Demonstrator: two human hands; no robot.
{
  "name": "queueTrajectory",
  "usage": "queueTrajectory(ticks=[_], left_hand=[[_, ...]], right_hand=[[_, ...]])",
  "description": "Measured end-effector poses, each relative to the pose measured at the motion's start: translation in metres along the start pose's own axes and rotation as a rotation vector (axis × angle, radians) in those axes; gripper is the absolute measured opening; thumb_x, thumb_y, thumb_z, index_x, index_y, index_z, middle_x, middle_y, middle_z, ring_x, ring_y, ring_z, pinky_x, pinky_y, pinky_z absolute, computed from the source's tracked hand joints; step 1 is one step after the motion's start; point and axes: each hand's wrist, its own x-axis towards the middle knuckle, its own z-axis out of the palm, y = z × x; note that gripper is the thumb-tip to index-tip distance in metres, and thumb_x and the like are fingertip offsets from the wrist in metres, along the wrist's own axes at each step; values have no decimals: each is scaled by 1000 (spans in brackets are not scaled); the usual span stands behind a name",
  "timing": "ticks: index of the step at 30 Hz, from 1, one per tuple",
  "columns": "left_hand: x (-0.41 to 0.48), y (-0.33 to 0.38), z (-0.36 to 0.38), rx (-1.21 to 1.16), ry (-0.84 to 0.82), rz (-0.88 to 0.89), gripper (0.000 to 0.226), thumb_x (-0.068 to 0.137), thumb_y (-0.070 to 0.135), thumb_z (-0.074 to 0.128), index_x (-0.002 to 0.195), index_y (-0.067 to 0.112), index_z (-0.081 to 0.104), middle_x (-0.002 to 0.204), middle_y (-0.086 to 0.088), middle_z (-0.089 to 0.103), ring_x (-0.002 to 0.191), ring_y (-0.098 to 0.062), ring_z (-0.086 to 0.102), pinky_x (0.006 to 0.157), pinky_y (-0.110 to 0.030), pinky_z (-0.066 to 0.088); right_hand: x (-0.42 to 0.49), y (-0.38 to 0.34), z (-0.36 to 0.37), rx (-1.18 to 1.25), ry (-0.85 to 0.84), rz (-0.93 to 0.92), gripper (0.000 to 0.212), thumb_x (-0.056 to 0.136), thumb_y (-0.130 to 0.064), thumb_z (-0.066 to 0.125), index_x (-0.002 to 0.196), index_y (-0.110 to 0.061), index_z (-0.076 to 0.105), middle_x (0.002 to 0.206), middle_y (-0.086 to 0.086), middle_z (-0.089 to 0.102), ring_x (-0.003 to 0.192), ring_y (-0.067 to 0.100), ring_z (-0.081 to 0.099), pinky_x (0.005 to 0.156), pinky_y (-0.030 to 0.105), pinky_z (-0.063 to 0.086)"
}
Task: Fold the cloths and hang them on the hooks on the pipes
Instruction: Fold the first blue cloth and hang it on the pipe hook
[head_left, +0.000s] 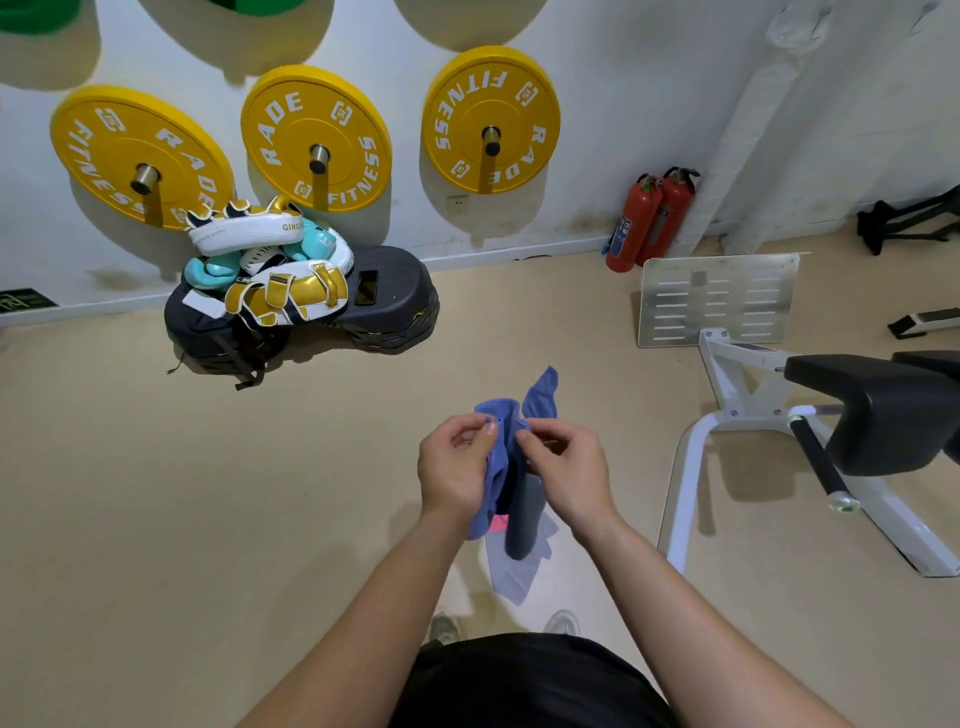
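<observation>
A blue cloth (540, 397) hangs bunched in the air in front of me, above the tan floor. My left hand (454, 465) pinches its upper edge between thumb and fingers. My right hand (566, 470) pinches the same cloth close beside it, fingers curled. A darker grey cloth (522, 525) and a small pink piece (498, 523) hang down between my wrists; which hand holds them is hidden. No hooks are in view. A white wrapped pipe (748, 130) runs up the wall at the right.
Yellow weight plates (322, 137) hang on wall pegs. Below them a black step platform (395, 296) carries white and gold boxing pads (285, 293). Two red fire extinguishers (649, 223) stand by the wall. A black bench on a white frame (883, 410) is at my right.
</observation>
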Motion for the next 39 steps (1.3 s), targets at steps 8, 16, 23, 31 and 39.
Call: queueTrajectory(ticks=[8, 16, 23, 31, 39], left_hand=[[-15, 6, -2, 53, 7, 84, 14, 88, 5, 70, 97, 13, 77, 88, 1, 78, 83, -11, 75, 84, -29, 59], [-19, 16, -13, -32, -110, 93, 27, 94, -7, 54, 100, 12, 73, 91, -2, 78, 83, -9, 74, 74, -19, 57], [-7, 8, -31, 171, -173, 191, 26, 89, 6, 65, 105, 26, 62, 91, 5, 75, 88, -9, 69, 77, -25, 53], [15, -18, -87, 1125, -66, 490, 26, 78, 40, 71, 104, 41, 66, 105, 13, 44, 104, -17, 44, 69, -31, 49], [13, 33, -77, 871, -83, 767, 24, 76, 31, 77, 75, 22, 55, 92, 11, 59, 84, -12, 58, 69, -31, 50]], right_hand=[[-6, -2, 8, -93, -24, -108, 15, 90, -20, 66, 98, -26, 78, 88, -11, 75, 85, 4, 69, 79, 23, 54], [1, -6, 10, -183, -62, -167, 19, 78, -19, 79, 95, -27, 73, 94, -7, 66, 79, -1, 61, 66, 6, 44], [20, -6, 1, -247, -95, -219, 8, 88, -17, 68, 86, -24, 72, 88, -9, 70, 84, 6, 64, 70, 14, 47], [28, -14, -17, -199, -213, -233, 17, 92, -9, 61, 86, -24, 66, 83, -14, 67, 78, 1, 60, 70, 13, 45], [41, -8, -25, -412, -108, -145, 10, 96, -15, 54, 88, -17, 59, 76, -6, 62, 72, 13, 55, 61, 17, 39]])
